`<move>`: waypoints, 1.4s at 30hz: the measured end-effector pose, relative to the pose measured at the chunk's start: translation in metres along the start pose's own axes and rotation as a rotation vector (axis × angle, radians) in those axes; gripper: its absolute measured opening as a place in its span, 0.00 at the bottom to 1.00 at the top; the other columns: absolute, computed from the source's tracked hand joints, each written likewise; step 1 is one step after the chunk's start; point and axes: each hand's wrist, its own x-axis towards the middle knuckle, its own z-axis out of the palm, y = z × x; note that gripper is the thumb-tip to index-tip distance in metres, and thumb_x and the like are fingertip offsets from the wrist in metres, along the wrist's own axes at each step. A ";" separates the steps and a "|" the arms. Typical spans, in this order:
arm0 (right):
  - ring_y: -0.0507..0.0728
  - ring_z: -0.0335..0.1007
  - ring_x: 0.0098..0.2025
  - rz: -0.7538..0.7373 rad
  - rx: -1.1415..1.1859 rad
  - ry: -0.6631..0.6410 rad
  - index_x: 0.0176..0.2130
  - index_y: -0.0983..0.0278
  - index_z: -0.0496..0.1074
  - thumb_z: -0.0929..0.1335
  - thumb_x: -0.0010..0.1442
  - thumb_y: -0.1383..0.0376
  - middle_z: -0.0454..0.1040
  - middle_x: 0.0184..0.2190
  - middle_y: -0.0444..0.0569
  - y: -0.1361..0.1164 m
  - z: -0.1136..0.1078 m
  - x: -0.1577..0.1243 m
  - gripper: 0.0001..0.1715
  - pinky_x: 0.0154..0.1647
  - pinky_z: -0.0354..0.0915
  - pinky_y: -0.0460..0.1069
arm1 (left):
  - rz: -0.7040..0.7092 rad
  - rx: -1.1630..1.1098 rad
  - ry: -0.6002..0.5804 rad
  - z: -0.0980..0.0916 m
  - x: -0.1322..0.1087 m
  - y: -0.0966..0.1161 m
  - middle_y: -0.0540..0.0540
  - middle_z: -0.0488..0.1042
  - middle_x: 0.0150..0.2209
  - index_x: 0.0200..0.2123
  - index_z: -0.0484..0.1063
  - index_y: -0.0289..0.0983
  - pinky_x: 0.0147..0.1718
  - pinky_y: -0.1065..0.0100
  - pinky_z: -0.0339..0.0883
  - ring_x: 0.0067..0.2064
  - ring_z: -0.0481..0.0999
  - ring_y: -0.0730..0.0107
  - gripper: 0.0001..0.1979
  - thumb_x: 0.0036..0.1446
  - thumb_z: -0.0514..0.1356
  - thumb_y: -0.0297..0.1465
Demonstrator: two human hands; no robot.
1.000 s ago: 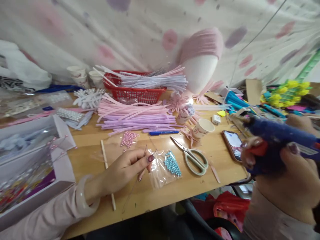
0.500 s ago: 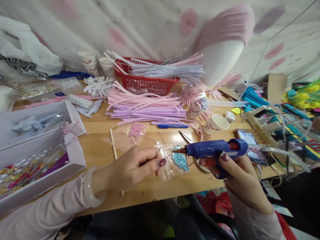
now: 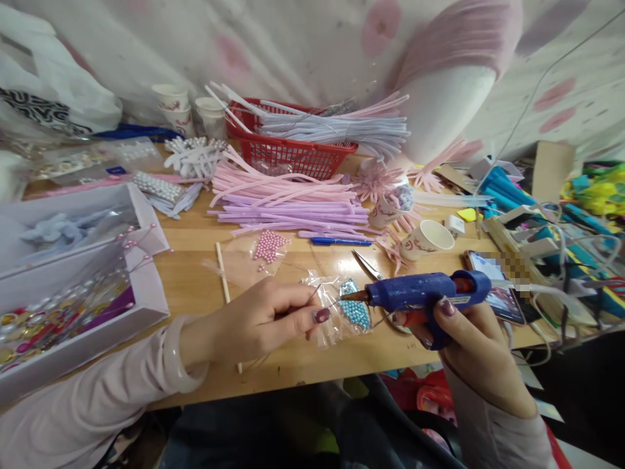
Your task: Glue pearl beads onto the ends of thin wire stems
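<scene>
My right hand [image 3: 469, 332] is wrapped round a blue hot glue gun [image 3: 415, 291], which points left. Its copper-coloured nozzle reaches the tip of a thin wire [image 3: 333, 304]. That wire is pinched between the thumb and fingers of my left hand [image 3: 278, 312]; whether nozzle and wire touch I cannot tell. Beneath the nozzle lies a clear bag with turquoise beads [image 3: 355, 312]. Pink beads [image 3: 268, 247] sit on another clear bag, farther back and to the left.
Scissors [image 3: 367, 264], a blue pen [image 3: 340, 241], a paper cup [image 3: 428, 239] and a phone [image 3: 493, 283] surround the hands. Pink and lilac pipe cleaners [image 3: 293, 202] lie before a red basket [image 3: 297, 153]. A white box [image 3: 146, 293] stands left; a pale stick [image 3: 223, 273] lies nearby.
The view has shifted slightly. Both hands, the wire and the glue gun keep nearly the same position relative to each other, with the nozzle still at the wire's tip.
</scene>
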 end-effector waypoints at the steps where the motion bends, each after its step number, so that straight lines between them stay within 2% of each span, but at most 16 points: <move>1: 0.52 0.57 0.18 0.004 -0.002 -0.004 0.29 0.59 0.74 0.76 0.53 0.49 0.73 0.18 0.45 0.000 0.000 0.000 0.18 0.18 0.49 0.50 | 0.001 0.002 -0.002 0.000 0.000 0.000 0.52 0.65 0.23 0.25 0.69 0.38 0.27 0.71 0.59 0.26 0.65 0.74 0.19 0.67 0.52 0.39; 7: 0.52 0.59 0.18 0.020 -0.042 0.007 0.26 0.61 0.74 0.76 0.52 0.48 0.74 0.19 0.47 0.000 -0.003 0.000 0.21 0.17 0.52 0.49 | -0.010 0.004 -0.014 -0.001 -0.001 0.001 0.52 0.63 0.22 0.24 0.69 0.38 0.26 0.70 0.57 0.25 0.63 0.74 0.20 0.67 0.52 0.40; 13: 0.52 0.59 0.17 0.000 -0.031 0.024 0.26 0.60 0.71 0.77 0.50 0.49 0.72 0.18 0.45 0.000 -0.003 0.001 0.21 0.16 0.52 0.48 | 0.009 -0.027 -0.031 -0.001 -0.001 -0.002 0.53 0.63 0.22 0.25 0.70 0.38 0.25 0.71 0.57 0.25 0.62 0.74 0.19 0.67 0.53 0.40; 19: 0.53 0.59 0.18 0.019 -0.051 0.010 0.28 0.61 0.73 0.75 0.52 0.47 0.74 0.19 0.47 -0.009 0.001 -0.001 0.21 0.16 0.54 0.49 | 0.015 -0.033 -0.038 -0.001 -0.001 -0.002 0.54 0.62 0.22 0.25 0.69 0.38 0.26 0.71 0.56 0.25 0.61 0.74 0.18 0.66 0.54 0.38; 26: 0.53 0.59 0.19 -0.003 -0.057 -0.088 0.27 0.60 0.74 0.75 0.55 0.50 0.73 0.19 0.46 -0.004 -0.005 0.001 0.18 0.17 0.53 0.48 | 0.055 -0.047 -0.049 -0.002 0.000 0.000 0.54 0.64 0.22 0.25 0.70 0.38 0.25 0.72 0.56 0.24 0.62 0.76 0.16 0.66 0.54 0.34; 31: 0.51 0.57 0.19 0.066 -0.041 0.000 0.28 0.60 0.71 0.76 0.52 0.49 0.71 0.18 0.44 -0.005 -0.004 -0.001 0.20 0.18 0.52 0.47 | 0.111 -0.041 -0.046 -0.003 0.000 0.000 0.53 0.67 0.22 0.26 0.72 0.38 0.24 0.73 0.56 0.23 0.63 0.77 0.14 0.65 0.55 0.30; 36: 0.51 0.57 0.18 0.077 -0.079 -0.070 0.28 0.60 0.72 0.76 0.51 0.47 0.69 0.17 0.43 -0.008 -0.007 0.000 0.22 0.17 0.53 0.47 | 0.167 0.024 -0.058 -0.004 0.001 0.001 0.54 0.67 0.23 0.26 0.70 0.37 0.25 0.74 0.57 0.24 0.63 0.78 0.13 0.64 0.54 0.27; 42: 0.50 0.55 0.21 0.115 -0.092 0.023 0.25 0.60 0.71 0.79 0.45 0.47 0.67 0.18 0.40 -0.019 0.000 -0.005 0.23 0.20 0.52 0.46 | 0.215 0.146 -0.085 -0.006 0.002 0.003 0.54 0.65 0.22 0.25 0.67 0.36 0.25 0.74 0.57 0.24 0.64 0.78 0.14 0.65 0.54 0.27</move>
